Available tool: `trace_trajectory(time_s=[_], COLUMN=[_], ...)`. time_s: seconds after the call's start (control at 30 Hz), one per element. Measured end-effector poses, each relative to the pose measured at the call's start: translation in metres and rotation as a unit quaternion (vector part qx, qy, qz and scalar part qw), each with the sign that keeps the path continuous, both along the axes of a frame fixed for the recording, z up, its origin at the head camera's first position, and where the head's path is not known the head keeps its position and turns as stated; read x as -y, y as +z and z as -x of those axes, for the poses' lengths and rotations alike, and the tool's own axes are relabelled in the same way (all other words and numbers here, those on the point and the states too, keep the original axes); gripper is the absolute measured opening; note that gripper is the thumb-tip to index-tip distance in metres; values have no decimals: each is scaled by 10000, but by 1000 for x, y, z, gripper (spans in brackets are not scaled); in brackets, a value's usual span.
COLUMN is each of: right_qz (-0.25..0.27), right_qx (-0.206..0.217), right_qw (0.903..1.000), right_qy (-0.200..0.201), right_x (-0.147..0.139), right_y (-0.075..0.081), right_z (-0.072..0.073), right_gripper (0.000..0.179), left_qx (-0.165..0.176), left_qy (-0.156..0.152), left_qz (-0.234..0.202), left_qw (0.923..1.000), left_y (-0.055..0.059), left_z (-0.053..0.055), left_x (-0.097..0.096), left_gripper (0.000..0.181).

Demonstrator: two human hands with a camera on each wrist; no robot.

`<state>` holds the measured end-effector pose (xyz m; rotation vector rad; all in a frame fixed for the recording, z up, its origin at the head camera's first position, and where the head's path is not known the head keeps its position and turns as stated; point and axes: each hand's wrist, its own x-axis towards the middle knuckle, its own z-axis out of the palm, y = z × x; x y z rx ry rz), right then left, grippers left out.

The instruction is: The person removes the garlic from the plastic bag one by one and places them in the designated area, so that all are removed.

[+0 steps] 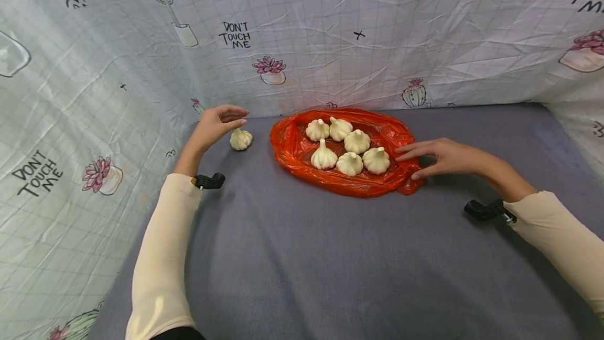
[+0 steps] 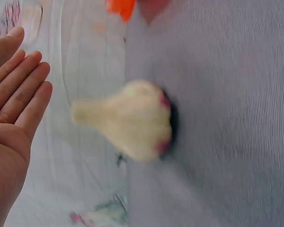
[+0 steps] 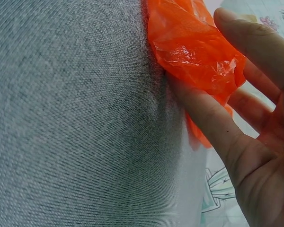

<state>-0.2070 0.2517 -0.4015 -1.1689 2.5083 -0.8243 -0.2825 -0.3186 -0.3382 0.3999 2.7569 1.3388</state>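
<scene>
A lone garlic bulb (image 1: 241,139) rests on the cloth left of the red plastic bag (image 1: 302,170), its stem pointing up. My left hand (image 1: 217,126) hovers just above and beside it with fingers extended. In the left wrist view that hand (image 2: 12,113) shows its bare palm, apart from the bulb (image 2: 132,120). Inside the rolled-down bag sit several more bulbs, among them one with a tall stem (image 1: 323,156). My right hand (image 1: 441,156) is at the bag's right end, fingers and thumb spread around the crumpled plastic (image 3: 199,52), with fingertips right at it.
A grey cloth (image 1: 302,256) covers the table. Behind and to the left hangs a pale printed curtain (image 1: 311,30), close behind the bag and the lone bulb. Dark wrist cameras (image 1: 209,181) are strapped on both forearms.
</scene>
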Motion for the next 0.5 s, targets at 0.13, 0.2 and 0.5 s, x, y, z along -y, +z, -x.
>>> trace_trajectory(time_s=[0.13,0.2,0.5], right_qz=[-4,-26,43], right_qx=[-28,-76,-122], right_qw=[10000,10000,9999], right_qy=[-35,-25,-12], right_x=[0,0,1], right_y=[-1,-1,0], right_z=[0,0,-1], right_gripper=[48,48,47], left_qx=[-80,-111,-97], left_qy=[-301,-421,-1019], left_qz=[57,130,149], left_qw=[9995,9990,9946], left_y=[4,6,13], left_z=[-4,-6,-15], left_x=[-20,-29,-62], left_gripper=[38,39,36])
